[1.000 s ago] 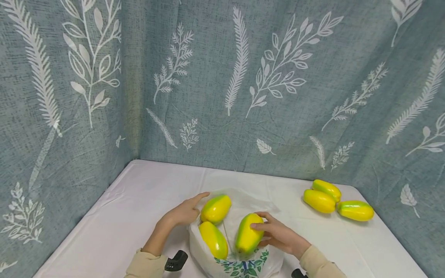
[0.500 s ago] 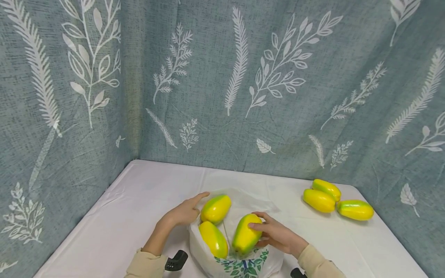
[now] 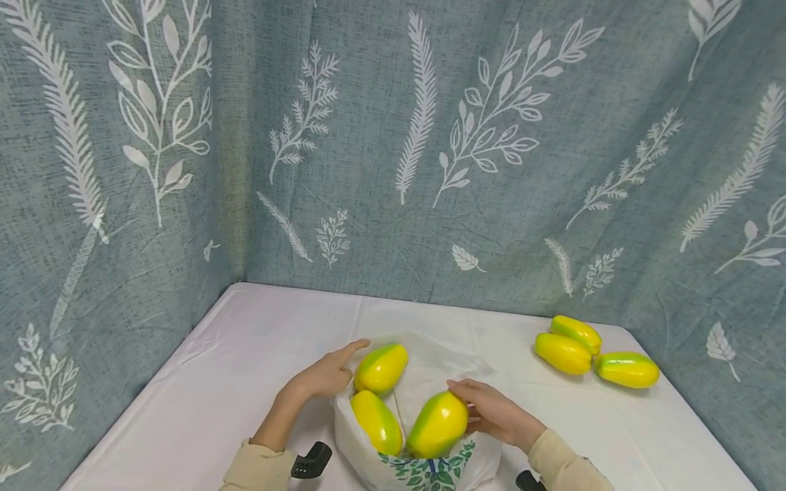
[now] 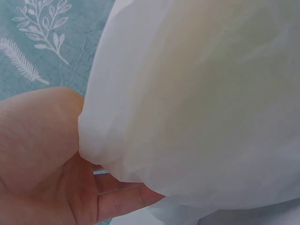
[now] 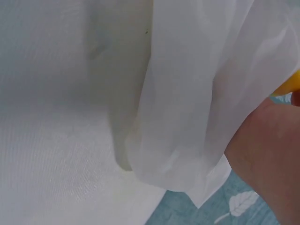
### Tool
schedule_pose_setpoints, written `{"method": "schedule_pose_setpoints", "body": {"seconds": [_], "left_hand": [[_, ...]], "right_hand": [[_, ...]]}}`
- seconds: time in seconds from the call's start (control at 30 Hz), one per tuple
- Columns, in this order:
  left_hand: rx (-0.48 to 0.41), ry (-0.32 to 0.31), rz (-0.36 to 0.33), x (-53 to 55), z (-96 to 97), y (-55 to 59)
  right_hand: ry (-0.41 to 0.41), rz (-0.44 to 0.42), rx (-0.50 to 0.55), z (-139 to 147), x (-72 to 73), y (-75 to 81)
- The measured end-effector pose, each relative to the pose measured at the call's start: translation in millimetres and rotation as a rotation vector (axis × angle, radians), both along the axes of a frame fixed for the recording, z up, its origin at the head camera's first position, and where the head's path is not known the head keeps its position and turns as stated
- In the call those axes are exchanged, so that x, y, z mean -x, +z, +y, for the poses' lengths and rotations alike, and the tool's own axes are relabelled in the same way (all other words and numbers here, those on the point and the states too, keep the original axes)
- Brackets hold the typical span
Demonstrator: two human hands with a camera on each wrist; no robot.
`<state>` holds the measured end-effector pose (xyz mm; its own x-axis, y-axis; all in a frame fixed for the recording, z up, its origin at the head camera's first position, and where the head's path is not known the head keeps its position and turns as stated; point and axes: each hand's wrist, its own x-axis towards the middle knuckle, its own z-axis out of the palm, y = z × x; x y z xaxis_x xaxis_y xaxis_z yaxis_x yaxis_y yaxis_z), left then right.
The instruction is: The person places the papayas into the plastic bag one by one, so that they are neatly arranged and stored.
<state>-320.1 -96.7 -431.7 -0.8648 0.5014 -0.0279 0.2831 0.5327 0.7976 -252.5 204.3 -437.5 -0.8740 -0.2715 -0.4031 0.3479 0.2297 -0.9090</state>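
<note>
A white plastic bag (image 3: 362, 470) with a green leafy tree print stands with its mouth facing up at the table's front. Inside its mouth lie two yellow-green papayas, an upper papaya (image 3: 382, 369) and a lower papaya (image 3: 376, 423). My left hand (image 3: 322, 375) grips the bag's left rim; the left wrist view shows the bag's film (image 4: 211, 117) between thumb and fingers. A third papaya (image 3: 439, 426) lies at the right of the mouth. My right hand (image 3: 497, 412) touches its upper right side with relaxed fingers, some of them hidden behind the fruit.
Three more papayas lie together at the table's back right: a rear papaya (image 3: 577, 334), a front papaya (image 3: 563, 354) and a right papaya (image 3: 628, 370). A white cloth (image 3: 276, 320) covers the table. A patterned blue-green curtain (image 3: 381, 170) hangs behind and at both sides.
The third papaya shifts left, then tips to the right and settles lower in the bag's mouth. My right hand's fingers slip off its front to its upper right side. The left hand stays still.
</note>
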Motion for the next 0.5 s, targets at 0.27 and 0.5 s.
{"method": "schedule_pose_setpoints", "body": {"seconds": [0.27,0.5], "left_hand": [[-0.001,-0.001,-0.004,-0.2,-0.2,-1.8],[-0.008,-0.002,-0.003,-0.7,-0.6,-1.0]], "right_hand": [[0.055,0.004,0.026,5.4,0.5,-0.8],[0.082,-0.013,0.038,6.2,1.8,-1.6]]}}
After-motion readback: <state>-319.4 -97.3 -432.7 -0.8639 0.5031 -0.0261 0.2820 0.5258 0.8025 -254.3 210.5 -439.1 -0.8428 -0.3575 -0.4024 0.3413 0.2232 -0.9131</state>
